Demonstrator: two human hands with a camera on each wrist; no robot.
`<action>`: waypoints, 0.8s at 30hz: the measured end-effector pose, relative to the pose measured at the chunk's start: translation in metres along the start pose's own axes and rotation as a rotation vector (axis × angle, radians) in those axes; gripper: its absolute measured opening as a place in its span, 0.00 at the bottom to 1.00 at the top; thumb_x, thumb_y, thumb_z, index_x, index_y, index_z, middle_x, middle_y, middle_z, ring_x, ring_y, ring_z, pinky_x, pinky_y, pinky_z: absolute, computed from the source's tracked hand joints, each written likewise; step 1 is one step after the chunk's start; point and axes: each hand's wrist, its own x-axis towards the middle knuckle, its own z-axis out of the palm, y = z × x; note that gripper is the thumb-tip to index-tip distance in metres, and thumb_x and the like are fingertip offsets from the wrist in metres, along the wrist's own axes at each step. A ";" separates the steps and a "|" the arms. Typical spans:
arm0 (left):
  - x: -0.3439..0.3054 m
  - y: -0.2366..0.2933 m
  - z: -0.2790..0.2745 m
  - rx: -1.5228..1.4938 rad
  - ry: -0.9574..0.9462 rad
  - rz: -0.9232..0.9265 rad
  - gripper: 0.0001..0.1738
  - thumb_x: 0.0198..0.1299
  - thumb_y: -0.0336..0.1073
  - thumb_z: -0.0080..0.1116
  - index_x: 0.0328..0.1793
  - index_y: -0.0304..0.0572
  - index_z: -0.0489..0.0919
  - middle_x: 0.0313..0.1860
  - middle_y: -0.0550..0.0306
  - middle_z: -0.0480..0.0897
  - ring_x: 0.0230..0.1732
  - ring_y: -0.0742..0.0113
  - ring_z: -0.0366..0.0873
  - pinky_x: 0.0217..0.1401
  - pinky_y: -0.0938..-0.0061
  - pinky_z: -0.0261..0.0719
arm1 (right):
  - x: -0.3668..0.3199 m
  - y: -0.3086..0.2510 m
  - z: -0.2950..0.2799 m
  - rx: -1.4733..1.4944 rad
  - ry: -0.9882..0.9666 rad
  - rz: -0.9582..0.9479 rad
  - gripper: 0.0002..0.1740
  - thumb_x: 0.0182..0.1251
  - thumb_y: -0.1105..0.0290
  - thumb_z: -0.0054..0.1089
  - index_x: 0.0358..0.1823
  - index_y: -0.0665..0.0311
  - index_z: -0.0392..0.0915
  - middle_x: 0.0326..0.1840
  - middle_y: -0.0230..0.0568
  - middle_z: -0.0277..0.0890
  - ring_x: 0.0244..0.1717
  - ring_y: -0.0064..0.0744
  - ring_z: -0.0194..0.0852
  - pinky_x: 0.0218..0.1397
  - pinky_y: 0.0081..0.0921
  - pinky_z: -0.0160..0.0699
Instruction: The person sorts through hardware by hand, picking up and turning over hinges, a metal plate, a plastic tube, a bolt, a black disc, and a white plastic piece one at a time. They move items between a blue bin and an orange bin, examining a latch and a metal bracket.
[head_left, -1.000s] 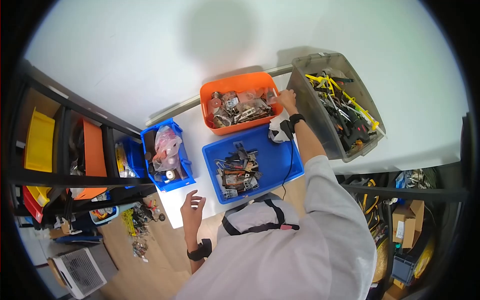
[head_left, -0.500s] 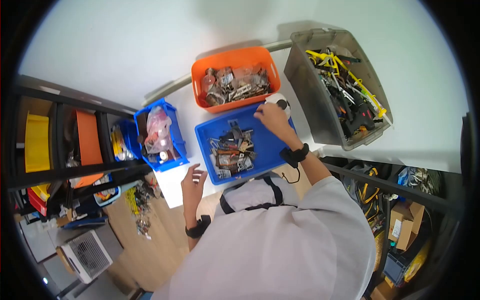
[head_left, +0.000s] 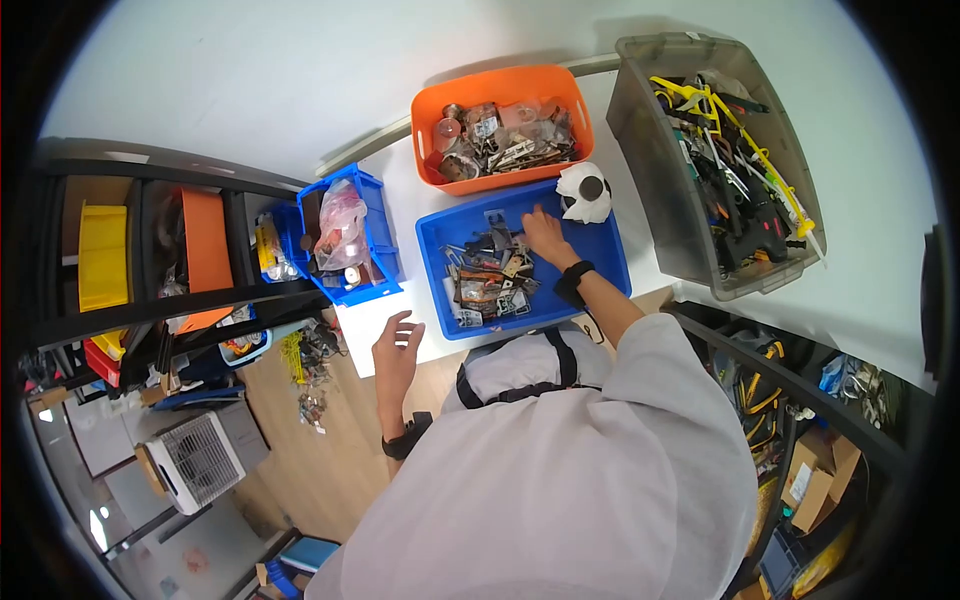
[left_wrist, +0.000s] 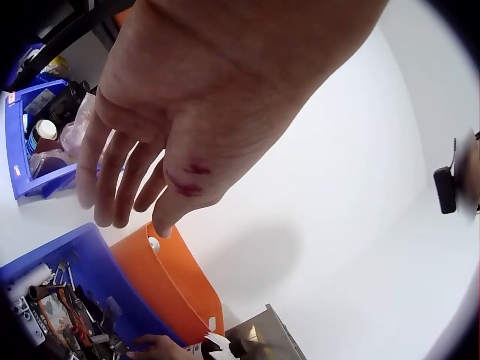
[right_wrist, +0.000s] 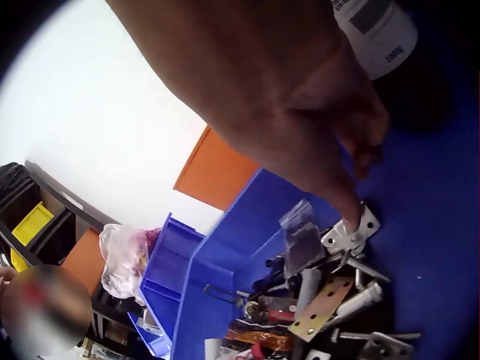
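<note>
Across the tray (head_left: 606, 250), whose walls penned the parts (head_left: 488, 285), the right hand (head_left: 545, 238) had moved toward them. The left hand (head_left: 396, 352) hung relaxed just outside the tray, seemingly leaving room. Inside, a right-hand digit touched a plate (right_wrist: 366, 226); whether it pinched was hidden.

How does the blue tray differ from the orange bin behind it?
The blue tray has squarer corners; the orange bin has rounder ones.
The tray's pile sits toward its left side, while the bin's contents spread across its width.
The right hand is over the tray, not the bin.
Both hold jumbled small items.
</note>
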 end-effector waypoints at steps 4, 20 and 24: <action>-0.001 0.002 0.004 -0.013 -0.003 -0.015 0.20 0.66 0.37 0.66 0.61 0.38 0.80 0.42 0.49 0.88 0.39 0.65 0.85 0.35 0.74 0.81 | 0.007 -0.031 -0.001 0.048 -0.055 0.092 0.25 0.56 0.50 0.76 0.39 0.68 0.86 0.61 0.62 0.70 0.55 0.59 0.79 0.52 0.50 0.82; -0.007 0.010 0.005 -0.002 0.041 -0.029 0.19 0.66 0.39 0.66 0.59 0.38 0.80 0.41 0.48 0.88 0.40 0.63 0.86 0.36 0.71 0.82 | 0.022 -0.058 0.025 0.098 -0.052 0.192 0.12 0.58 0.73 0.66 0.43 0.70 0.87 0.61 0.59 0.69 0.61 0.59 0.70 0.62 0.51 0.70; -0.004 0.011 0.006 0.010 0.041 -0.018 0.19 0.66 0.39 0.66 0.59 0.38 0.81 0.41 0.48 0.88 0.38 0.63 0.86 0.35 0.72 0.82 | 0.017 -0.063 0.017 0.032 -0.041 0.201 0.16 0.58 0.64 0.72 0.42 0.67 0.87 0.59 0.56 0.70 0.62 0.56 0.69 0.62 0.50 0.68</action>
